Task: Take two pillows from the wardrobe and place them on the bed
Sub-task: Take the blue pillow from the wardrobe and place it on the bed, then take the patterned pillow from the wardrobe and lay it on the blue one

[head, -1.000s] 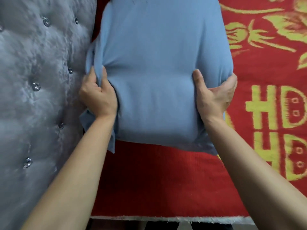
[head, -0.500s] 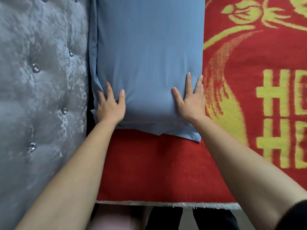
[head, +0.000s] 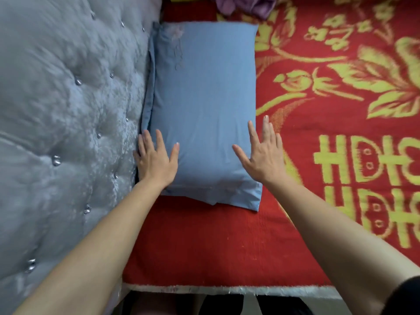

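Observation:
A blue pillow (head: 204,105) lies flat on the bed's red blanket (head: 200,244), its long left edge against the grey headboard. My left hand (head: 155,161) rests palm down on the pillow's near left corner, fingers spread. My right hand (head: 261,155) lies flat at the near right edge, fingers apart, reaching partly over the blanket. Neither hand grips anything. Only this one pillow is in view.
A grey tufted headboard (head: 68,133) with shiny buttons fills the left side. The red blanket carries yellow flowers (head: 363,83) and lettering to the right. A purple cloth (head: 245,5) lies beyond the pillow. The bed's near edge (head: 227,289) runs along the bottom.
A second ago both hands gripped the raised pillow by its sides. They set it down on the blanket, let go and flattened onto it. Now the whole pillow shows.

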{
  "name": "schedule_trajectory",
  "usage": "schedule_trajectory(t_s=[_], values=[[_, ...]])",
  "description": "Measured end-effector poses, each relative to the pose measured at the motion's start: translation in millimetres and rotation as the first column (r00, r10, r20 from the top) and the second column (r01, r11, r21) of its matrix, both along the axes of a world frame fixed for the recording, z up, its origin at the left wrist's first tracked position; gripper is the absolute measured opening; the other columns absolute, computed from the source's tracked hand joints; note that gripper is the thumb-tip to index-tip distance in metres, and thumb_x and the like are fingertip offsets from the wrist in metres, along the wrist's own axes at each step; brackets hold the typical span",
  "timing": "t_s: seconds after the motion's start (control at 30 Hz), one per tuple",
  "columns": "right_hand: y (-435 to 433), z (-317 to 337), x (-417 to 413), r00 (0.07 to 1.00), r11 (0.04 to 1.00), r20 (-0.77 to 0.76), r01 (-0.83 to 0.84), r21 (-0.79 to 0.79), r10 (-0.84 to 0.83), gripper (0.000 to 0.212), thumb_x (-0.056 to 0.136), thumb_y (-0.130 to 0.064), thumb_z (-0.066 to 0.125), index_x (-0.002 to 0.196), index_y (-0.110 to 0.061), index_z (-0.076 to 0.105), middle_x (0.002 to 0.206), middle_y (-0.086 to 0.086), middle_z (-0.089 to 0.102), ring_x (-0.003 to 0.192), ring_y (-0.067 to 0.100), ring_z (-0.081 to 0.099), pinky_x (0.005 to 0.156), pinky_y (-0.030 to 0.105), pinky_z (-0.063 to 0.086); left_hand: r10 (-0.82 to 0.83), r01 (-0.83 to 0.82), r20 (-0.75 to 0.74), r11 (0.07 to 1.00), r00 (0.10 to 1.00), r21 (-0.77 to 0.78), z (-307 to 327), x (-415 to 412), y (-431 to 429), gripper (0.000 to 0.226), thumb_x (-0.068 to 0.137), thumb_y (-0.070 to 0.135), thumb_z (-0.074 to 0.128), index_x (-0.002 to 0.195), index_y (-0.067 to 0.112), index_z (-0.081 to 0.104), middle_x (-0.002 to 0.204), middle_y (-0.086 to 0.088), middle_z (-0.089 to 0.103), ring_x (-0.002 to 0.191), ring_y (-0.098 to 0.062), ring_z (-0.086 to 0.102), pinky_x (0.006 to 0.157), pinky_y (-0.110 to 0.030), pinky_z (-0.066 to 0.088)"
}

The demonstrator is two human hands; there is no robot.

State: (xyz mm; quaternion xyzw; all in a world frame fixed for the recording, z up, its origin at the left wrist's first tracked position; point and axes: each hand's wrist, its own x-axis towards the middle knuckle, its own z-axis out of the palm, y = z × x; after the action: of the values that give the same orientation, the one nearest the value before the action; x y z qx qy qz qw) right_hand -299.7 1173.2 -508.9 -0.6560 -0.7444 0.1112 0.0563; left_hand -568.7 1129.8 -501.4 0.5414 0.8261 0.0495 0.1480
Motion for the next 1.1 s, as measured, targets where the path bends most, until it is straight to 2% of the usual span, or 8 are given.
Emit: schedule_trajectory(t_s=[0.13,0.27,0.37,0.5,0.67,0.8,0.93,1.1], values=[[43.4,119.3,11.1,0.999,0.974,-0.027,-0.037,0.224,0.045,0.082,0.093,-0.067,0.037,0.157,-0.021,0.015,0.164,0.02,0.005,0.151,0.037,0.012,0.12,0.053,0.018,-0.118,0.138,-0.098,0.96,0.988,0.243,124.3,5.3,44.2,0.072,0.099,0.056,0.029,0.155,0.013,0.016,0.163,-0.02,0.006,0.15,-0.036,0.003,0.118,-0.06,0.01],[64.9,247.2,25.5,0.995,0.897,-0.05,-0.059,0.438,0.09,0.083,0.092,-0.067,0.037,0.157,-0.021,0.015,0.164,0.019,0.007,0.151,0.035,0.013,0.121,0.053,0.017,-0.197,0.281,-0.23,0.858,0.953,0.431,252.6,33.0,57.3,0.068,0.1,0.051,0.035,0.154,0.012,0.021,0.162,-0.021,0.01,0.15,-0.037,0.006,0.117,-0.062,0.012],[63.0,338.7,48.1,0.987,0.802,-0.043,-0.102,0.589,0.157,0.082,0.093,-0.065,0.04,0.157,-0.02,0.017,0.164,0.02,0.008,0.151,0.035,0.014,0.121,0.053,0.016,-0.181,0.329,-0.313,0.784,0.932,0.526,338.3,64.6,49.3,0.068,0.1,0.05,0.036,0.154,0.012,0.022,0.162,-0.021,0.009,0.15,-0.037,0.006,0.117,-0.063,0.011],[48.0,425.0,98.5,0.971,0.695,-0.052,-0.13,0.707,0.235,0.081,0.094,-0.066,0.036,0.157,-0.021,0.013,0.165,0.019,0.005,0.152,0.034,0.01,0.122,0.054,0.013,-0.095,0.281,-0.319,0.74,0.943,0.611,421.5,116.1,23.2,0.07,0.099,0.055,0.025,0.156,0.015,0.015,0.164,-0.018,0.004,0.151,-0.036,0.001,0.119,-0.061,0.006],[23.8,458.2,175.4,0.937,0.604,-0.085,-0.147,0.783,0.338,0.08,0.096,-0.067,0.032,0.158,-0.021,0.011,0.165,0.017,0.003,0.153,0.032,0.007,0.122,0.053,0.012,0.024,0.26,-0.375,0.679,0.927,0.686,456.9,198.6,-33.6,0.069,0.1,0.055,0.026,0.156,0.018,0.013,0.164,-0.017,0.003,0.151,-0.034,0.0,0.119,-0.06,0.005],[5.3,446.0,215.5,0.898,0.581,-0.056,-0.233,0.78,0.436,0.081,0.095,-0.067,0.034,0.158,-0.021,0.012,0.165,0.016,0.003,0.153,0.03,0.007,0.123,0.053,0.012,0.099,0.22,-0.421,0.733,0.901,0.644,449.1,257.8,-88.3,0.071,0.099,0.055,0.028,0.157,0.019,0.009,0.164,-0.016,-0.001,0.151,-0.033,-0.004,0.119,-0.062,0.005],[-28.8,446.9,226.9,0.859,0.61,-0.124,-0.244,0.754,0.497,0.082,0.095,-0.066,0.039,0.158,-0.02,0.012,0.165,0.017,0.005,0.152,0.031,0.01,0.122,0.054,0.015,0.18,0.177,-0.485,0.779,0.856,0.601,457.1,287.9,-147.4,0.072,0.098,0.056,0.028,0.157,0.02,0.006,0.164,-0.016,-0.006,0.151,-0.033,-0.008,0.119,-0.062,0.004],[-83.6,478.2,226.9,0.78,0.526,-0.116,-0.296,0.797,0.615,0.081,0.094,-0.066,0.037,0.157,-0.021,0.013,0.165,0.016,0.005,0.151,0.032,0.012,0.123,0.053,0.013,0.318,0.116,-0.528,0.765,0.787,0.634,496.5,302.3,-223.0,0.071,0.1,0.053,0.03,0.157,0.019,0.006,0.164,-0.018,-0.003,0.151,-0.034,-0.005,0.118,-0.063,0.005]])
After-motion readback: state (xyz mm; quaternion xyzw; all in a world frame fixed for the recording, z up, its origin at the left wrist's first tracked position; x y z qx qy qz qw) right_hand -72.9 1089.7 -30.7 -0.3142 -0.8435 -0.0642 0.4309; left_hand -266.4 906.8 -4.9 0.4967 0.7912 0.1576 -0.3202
